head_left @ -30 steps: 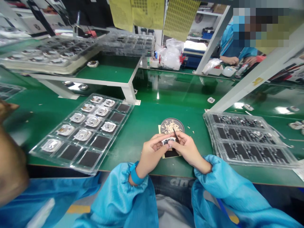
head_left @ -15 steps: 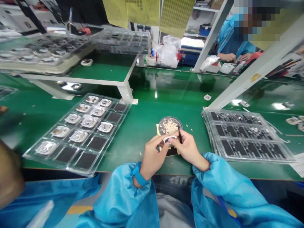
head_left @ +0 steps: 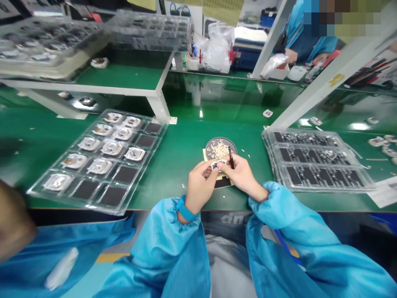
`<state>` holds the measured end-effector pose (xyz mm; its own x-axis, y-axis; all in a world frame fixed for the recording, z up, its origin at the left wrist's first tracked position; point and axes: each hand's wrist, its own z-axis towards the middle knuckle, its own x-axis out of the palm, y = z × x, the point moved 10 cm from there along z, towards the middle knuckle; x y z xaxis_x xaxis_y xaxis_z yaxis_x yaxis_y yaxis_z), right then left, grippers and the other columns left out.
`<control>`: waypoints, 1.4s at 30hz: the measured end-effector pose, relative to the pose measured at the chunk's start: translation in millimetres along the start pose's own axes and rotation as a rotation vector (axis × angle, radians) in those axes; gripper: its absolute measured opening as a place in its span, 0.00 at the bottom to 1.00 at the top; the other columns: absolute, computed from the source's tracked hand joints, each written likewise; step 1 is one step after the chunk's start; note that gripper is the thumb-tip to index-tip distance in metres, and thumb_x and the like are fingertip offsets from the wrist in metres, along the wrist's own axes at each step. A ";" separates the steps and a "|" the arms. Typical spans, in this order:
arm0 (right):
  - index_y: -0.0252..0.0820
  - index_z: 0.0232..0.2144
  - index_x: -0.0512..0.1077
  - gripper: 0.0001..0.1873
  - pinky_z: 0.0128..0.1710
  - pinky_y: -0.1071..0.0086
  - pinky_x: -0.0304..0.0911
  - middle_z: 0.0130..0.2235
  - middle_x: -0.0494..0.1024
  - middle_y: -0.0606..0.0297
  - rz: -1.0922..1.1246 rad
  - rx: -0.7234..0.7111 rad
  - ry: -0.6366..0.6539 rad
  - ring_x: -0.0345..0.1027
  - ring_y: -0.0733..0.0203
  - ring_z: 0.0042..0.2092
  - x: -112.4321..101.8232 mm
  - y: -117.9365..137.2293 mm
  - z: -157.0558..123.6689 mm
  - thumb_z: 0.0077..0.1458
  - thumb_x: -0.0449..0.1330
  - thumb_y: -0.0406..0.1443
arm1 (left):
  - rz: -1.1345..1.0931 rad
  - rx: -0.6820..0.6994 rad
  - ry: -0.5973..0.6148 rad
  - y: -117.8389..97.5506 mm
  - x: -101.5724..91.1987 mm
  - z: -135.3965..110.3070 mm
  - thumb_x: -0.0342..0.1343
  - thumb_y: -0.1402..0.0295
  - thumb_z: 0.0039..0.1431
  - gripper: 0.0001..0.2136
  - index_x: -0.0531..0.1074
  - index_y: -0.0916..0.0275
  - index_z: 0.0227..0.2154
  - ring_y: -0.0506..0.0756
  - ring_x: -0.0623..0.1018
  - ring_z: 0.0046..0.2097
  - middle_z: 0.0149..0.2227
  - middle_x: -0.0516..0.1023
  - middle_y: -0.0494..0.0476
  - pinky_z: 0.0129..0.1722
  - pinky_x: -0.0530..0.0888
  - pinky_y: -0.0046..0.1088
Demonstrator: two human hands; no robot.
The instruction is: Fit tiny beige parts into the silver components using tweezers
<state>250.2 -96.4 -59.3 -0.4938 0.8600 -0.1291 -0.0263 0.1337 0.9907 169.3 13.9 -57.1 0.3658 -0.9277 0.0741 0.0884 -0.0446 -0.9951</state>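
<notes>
Little has changed: the left hand (head_left: 201, 182) and right hand (head_left: 243, 174) still pinch the part (head_left: 214, 164) near the dish (head_left: 208, 146), the right also gripping the tool (head_left: 231, 156); the work seems unfinished.

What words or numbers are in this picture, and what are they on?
"dnp", maybe: on the dark cloth at the lap; too blurred to be sure.
White paper at far right: print too small to read.
Hanging yellow sheet at the top: rows of marks, too blurred to read.
</notes>
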 end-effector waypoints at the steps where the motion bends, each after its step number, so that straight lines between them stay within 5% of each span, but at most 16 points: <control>1: 0.39 0.33 0.74 0.19 0.36 0.66 0.65 0.33 0.77 0.62 -0.030 -0.026 0.015 0.69 0.59 0.34 1.0 3.8 -0.2 0.50 0.71 0.48 | -0.019 -0.005 -0.001 -0.6 -1.5 0.1 0.59 0.67 0.63 0.14 0.79 0.64 0.50 0.55 0.80 0.43 0.44 0.77 0.61 0.43 0.78 0.28; 5: 0.41 0.42 0.76 0.16 0.48 0.62 0.67 0.43 0.80 0.59 -0.105 -0.166 0.002 0.73 0.55 0.45 -5.6 27.2 -2.6 0.56 0.67 0.45 | -0.021 -0.015 -0.001 -6.7 -7.7 -1.7 0.59 0.65 0.64 0.16 0.78 0.64 0.52 0.54 0.80 0.43 0.43 0.75 0.60 0.42 0.78 0.27; 10: 0.41 0.36 0.77 0.07 0.46 0.62 0.68 0.39 0.78 0.60 -0.263 -0.420 -0.074 0.73 0.57 0.43 -22.3 73.3 -10.6 0.62 0.63 0.39 | 0.155 0.068 0.016 -20.8 -13.9 -5.2 0.58 0.68 0.65 0.14 0.78 0.60 0.52 0.52 0.77 0.41 0.41 0.75 0.57 0.41 0.76 0.25; 17: 0.42 0.42 0.76 0.09 0.38 0.66 0.68 0.38 0.75 0.61 -0.447 -0.781 0.143 0.71 0.60 0.40 4.9 100.5 -28.3 0.58 0.67 0.31 | 0.349 0.238 0.017 -41.6 -18.1 -5.5 0.56 0.73 0.65 0.15 0.78 0.58 0.52 0.50 0.74 0.39 0.39 0.74 0.55 0.40 0.72 0.25; 25: 0.44 0.46 0.75 0.12 0.39 0.68 0.68 0.41 0.73 0.61 -0.575 -0.853 0.148 0.70 0.62 0.42 8.5 93.1 -26.6 0.61 0.63 0.28 | 0.478 0.239 0.076 -54.1 -14.7 5.9 0.55 0.73 0.65 0.14 0.77 0.62 0.52 0.49 0.72 0.35 0.36 0.72 0.53 0.38 0.71 0.25; 30: 0.44 0.45 0.74 0.08 0.42 0.66 0.68 0.43 0.74 0.60 -0.593 -0.759 0.082 0.71 0.60 0.44 -0.8 87.8 -12.0 0.63 0.61 0.32 | 0.642 0.235 0.185 -69.0 -3.3 21.5 0.53 0.72 0.65 0.14 0.78 0.58 0.50 0.51 0.73 0.36 0.36 0.73 0.53 0.38 0.70 0.26; 34: 0.42 0.41 0.72 0.03 0.43 0.65 0.66 0.41 0.73 0.59 -0.514 -0.637 0.003 0.70 0.58 0.44 -19.1 73.5 5.3 0.65 0.60 0.34 | 0.786 0.230 0.233 -70.1 6.0 68.4 0.54 0.70 0.63 0.14 0.78 0.58 0.50 0.54 0.76 0.38 0.38 0.78 0.55 0.40 0.71 0.29; 39: 0.41 0.34 0.72 0.10 0.41 0.63 0.63 0.37 0.72 0.61 -0.613 -0.428 -0.061 0.67 0.58 0.39 -38.1 39.6 24.8 0.67 0.55 0.37 | 0.953 0.079 0.074 -49.0 -2.4 182.5 0.55 0.71 0.62 0.15 0.75 0.63 0.50 0.58 0.80 0.45 0.42 0.81 0.60 0.47 0.72 0.31; 42: 0.41 0.36 0.75 0.09 0.42 0.63 0.63 0.37 0.73 0.60 -0.589 -0.401 -0.101 0.68 0.57 0.40 -46.0 34.7 27.5 0.66 0.57 0.38 | 1.015 0.032 0.024 -39.4 -0.8 226.7 0.53 0.70 0.64 0.19 0.71 0.68 0.57 0.62 0.77 0.54 0.52 0.78 0.68 0.54 0.70 0.35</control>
<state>295.9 -117.8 -20.2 -0.2170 0.7443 -0.6316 -0.5905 0.4151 0.6921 375.6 100.4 -3.1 0.2632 -0.5294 -0.8065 -0.2283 0.7781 -0.5852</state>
